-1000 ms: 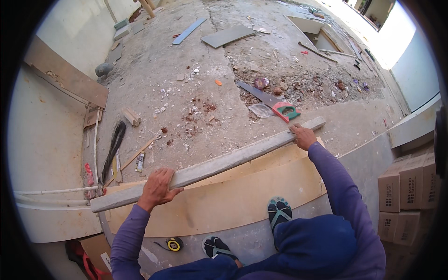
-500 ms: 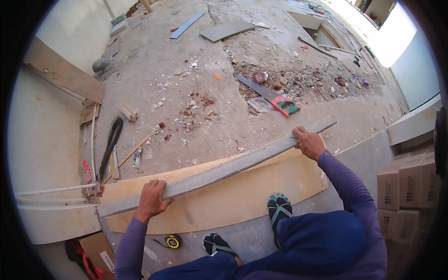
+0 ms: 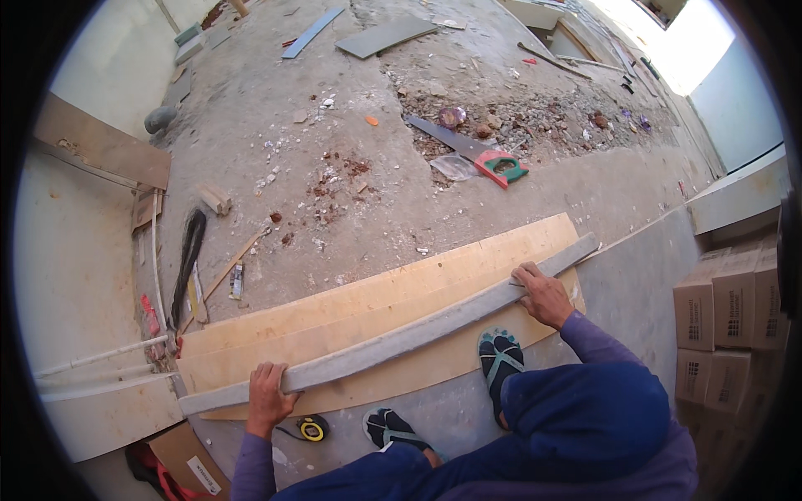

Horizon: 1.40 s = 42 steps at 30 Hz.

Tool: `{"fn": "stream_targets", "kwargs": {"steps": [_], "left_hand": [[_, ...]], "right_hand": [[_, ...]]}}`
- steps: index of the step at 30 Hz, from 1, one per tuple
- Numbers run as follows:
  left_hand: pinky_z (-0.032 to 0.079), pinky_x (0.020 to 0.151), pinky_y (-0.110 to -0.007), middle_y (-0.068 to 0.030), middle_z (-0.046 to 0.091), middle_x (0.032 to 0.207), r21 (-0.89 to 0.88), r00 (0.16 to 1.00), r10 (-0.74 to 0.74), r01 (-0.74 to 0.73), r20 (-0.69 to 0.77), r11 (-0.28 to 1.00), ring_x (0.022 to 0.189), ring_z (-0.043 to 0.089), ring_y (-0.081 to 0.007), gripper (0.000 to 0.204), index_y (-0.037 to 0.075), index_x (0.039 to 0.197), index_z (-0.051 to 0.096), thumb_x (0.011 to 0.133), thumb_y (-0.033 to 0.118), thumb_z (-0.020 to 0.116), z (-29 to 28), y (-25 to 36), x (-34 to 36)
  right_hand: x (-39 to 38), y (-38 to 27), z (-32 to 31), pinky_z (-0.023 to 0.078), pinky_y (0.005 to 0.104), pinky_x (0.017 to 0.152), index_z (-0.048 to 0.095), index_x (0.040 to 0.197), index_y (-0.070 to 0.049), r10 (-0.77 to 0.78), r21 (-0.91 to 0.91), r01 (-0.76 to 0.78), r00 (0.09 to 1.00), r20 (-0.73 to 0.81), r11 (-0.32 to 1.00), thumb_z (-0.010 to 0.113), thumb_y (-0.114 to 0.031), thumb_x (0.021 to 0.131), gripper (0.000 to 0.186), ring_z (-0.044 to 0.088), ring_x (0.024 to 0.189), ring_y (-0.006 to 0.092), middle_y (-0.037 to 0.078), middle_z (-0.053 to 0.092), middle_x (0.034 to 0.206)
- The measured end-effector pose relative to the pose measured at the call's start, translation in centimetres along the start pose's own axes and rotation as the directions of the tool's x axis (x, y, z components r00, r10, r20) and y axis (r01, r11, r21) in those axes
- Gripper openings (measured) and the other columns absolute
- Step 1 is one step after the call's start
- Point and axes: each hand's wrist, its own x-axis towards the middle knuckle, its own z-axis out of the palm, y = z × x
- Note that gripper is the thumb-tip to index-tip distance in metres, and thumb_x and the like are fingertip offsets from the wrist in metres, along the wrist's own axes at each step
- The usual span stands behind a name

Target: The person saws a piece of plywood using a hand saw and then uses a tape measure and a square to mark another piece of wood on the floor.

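Observation:
A long grey straight bar [image 3: 401, 338] with a rough, dusty face lies slantwise across pale plywood boards [image 3: 376, 292], its right end farther off. My left hand [image 3: 269, 397] grips it near the left end, thumb on the near side. Toward its other end my right hand [image 3: 545, 297] is closed round the bar, fingers over the far edge. A small dark thin thing shows at those fingertips, too small to name. The plywood extends beyond the bar on the far side, and part of it shows on the near side. A yellow and black tape measure [image 3: 313, 428] rests beside my left wrist.
My sandalled feet [image 3: 499, 359] stand at the near plywood edge. Beyond lie a handsaw [image 3: 468, 150] with red and green handle, and broken rubble [image 3: 551, 129]. Cartons [image 3: 727, 309] are stacked at right. White pipes [image 3: 100, 355], black wire [image 3: 188, 267] and wood scraps lie at left.
Both hands have brought the bar nearer to me, its right end most, uncovering more plywood on the far side. The view has shifted slightly.

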Motion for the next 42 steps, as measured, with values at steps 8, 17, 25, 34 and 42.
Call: {"fn": "stream_targets", "kwargs": {"steps": [8,17,25,34,42], "left_hand": [[0.048,0.094,-0.049,-0.0155,0.064,0.109,-0.004,1.0,0.011,-0.011,-0.023,1.0,0.108,0.06,-0.039,0.059,0.005,0.115,0.068,0.063,0.011,0.094,1.1,-0.8,-0.1],[0.048,0.097,-0.049,-0.0157,0.062,0.111,-0.005,0.999,-0.038,0.038,-0.003,0.999,0.11,0.06,-0.0395,0.06,0.005,0.116,0.067,0.062,0.007,0.093,2.9,-1.7,0.0],[0.048,0.101,-0.049,-0.0163,0.062,0.117,-0.008,0.998,-0.054,0.054,-0.015,0.999,0.115,0.059,-0.0402,0.065,0.006,0.121,0.065,0.063,0.006,0.093,3.2,-1.5,0.2],[0.039,0.121,-0.052,-0.0187,0.058,0.144,0.057,0.983,-0.175,0.178,-0.051,0.982,0.137,0.052,-0.0401,0.099,0.006,0.146,0.057,0.059,0.018,0.102,4.4,-3.1,-2.1],[0.04,0.119,-0.053,-0.0178,0.059,0.143,0.126,0.968,-0.249,0.25,-0.023,0.96,0.137,0.052,-0.0406,0.095,0.006,0.143,0.059,0.057,0.009,0.1,2.0,-6.1,-3.4]], "right_hand": [[-0.6,-1.1,-0.1,0.059,0.0476,0.086,0.056,0.133,-0.011,0.042,-0.005,-0.041,0.999,0.031,0.999,0.081,-0.007,0.082,0.058,0.071,0.112,0.036,0.01,0.058,0.137],[-0.3,-1.1,0.2,0.06,0.0471,0.083,0.056,0.131,-0.012,0.025,-0.022,-0.024,0.998,0.051,0.999,0.084,-0.009,0.08,0.057,0.072,0.108,0.0354,0.009,0.058,0.134],[-0.6,-0.3,0.6,0.061,0.0489,0.084,0.056,0.138,-0.014,0.038,0.01,-0.038,0.999,0.031,0.999,0.09,-0.013,0.078,0.068,0.072,0.109,0.0368,0.01,0.056,0.138],[-1.9,5.4,-1.8,0.062,0.0513,0.098,0.052,0.149,-0.026,0.267,-0.026,-0.269,0.96,-0.082,0.963,0.104,-0.022,0.061,0.102,0.071,0.117,0.0416,0.011,0.043,0.157],[-3.0,12.8,-3.3,0.061,0.0518,0.101,0.05,0.153,-0.029,0.467,-0.138,-0.48,0.877,-0.115,0.866,0.104,-0.02,0.062,0.107,0.069,0.123,0.0423,0.013,0.041,0.161]]}}
